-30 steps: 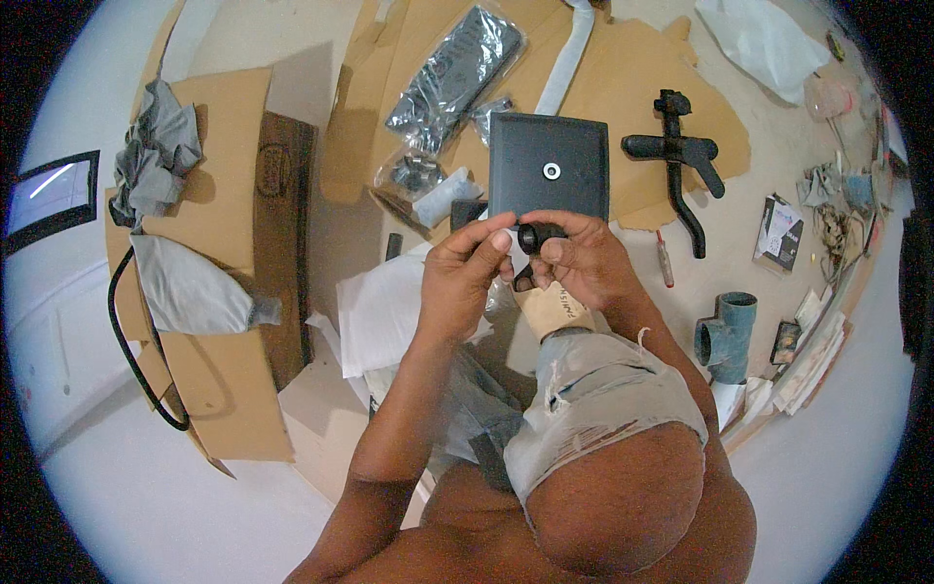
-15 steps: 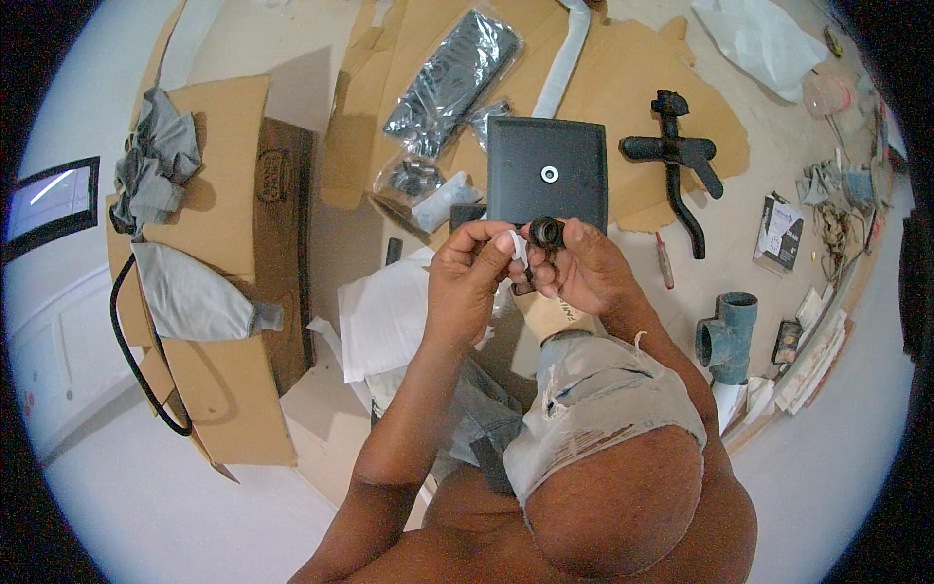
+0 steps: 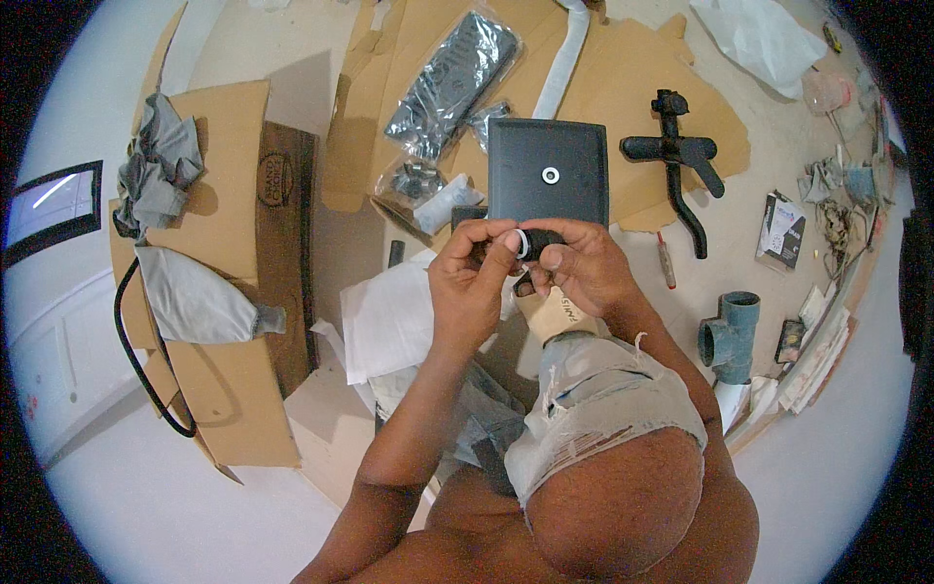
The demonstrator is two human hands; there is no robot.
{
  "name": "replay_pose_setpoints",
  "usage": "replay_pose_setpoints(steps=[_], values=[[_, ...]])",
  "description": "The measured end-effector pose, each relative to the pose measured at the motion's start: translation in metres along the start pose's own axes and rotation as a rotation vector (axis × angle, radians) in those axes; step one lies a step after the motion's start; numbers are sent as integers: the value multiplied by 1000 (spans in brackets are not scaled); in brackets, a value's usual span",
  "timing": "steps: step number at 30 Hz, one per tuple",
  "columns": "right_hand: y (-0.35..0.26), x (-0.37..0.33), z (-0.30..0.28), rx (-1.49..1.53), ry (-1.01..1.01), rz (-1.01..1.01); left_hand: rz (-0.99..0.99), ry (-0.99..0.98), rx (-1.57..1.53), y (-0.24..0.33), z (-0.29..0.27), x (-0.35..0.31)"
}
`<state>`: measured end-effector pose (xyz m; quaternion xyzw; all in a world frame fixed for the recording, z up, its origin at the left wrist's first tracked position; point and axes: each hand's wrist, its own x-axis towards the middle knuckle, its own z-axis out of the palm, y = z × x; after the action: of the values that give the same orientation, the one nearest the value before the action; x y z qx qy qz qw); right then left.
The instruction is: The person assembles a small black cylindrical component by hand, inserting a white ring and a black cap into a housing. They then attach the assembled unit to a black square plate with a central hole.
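Observation:
Both my hands meet in front of a dark square plate [image 3: 548, 151] with a pale ring at its centre. My right hand [image 3: 592, 268] is closed around a short black cylindrical fitting [image 3: 543, 243], which lies sideways in the fingers. At the fitting's left end sits a white ring-like band [image 3: 523, 244]. The thumb and forefinger of my left hand [image 3: 469, 277] pinch at this band. Some of my left fingers are hidden behind the thumb. A dark part [image 3: 525, 284] shows just below the fitting, close to my right fingertips.
Beyond the hands lie flattened cardboard [image 3: 623, 88], a plastic-wrapped black panel [image 3: 452, 83] and a black tap [image 3: 671, 149]. On the right are a screwdriver [image 3: 666, 261] and a grey pipe tee [image 3: 730, 336]. An open cardboard box [image 3: 219, 389] stands left; my bent knee [image 3: 613, 496] is below.
The black fitting has turned from showing its round opening upward to lying sideways. The white piece in my left hand now sits against its left end as a band.

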<state>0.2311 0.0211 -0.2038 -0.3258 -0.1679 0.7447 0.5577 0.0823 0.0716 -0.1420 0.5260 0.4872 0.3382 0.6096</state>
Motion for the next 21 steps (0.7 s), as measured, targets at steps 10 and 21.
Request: replay_pose_setpoints(steps=[10, 21], values=[[-8, -4, 6, -234, 112, -7, 47, 8, 87, -5, 4, 0], [-8, -6, 3, -699, 126, -261, -358, -159, -521, -24, -17, 1]])
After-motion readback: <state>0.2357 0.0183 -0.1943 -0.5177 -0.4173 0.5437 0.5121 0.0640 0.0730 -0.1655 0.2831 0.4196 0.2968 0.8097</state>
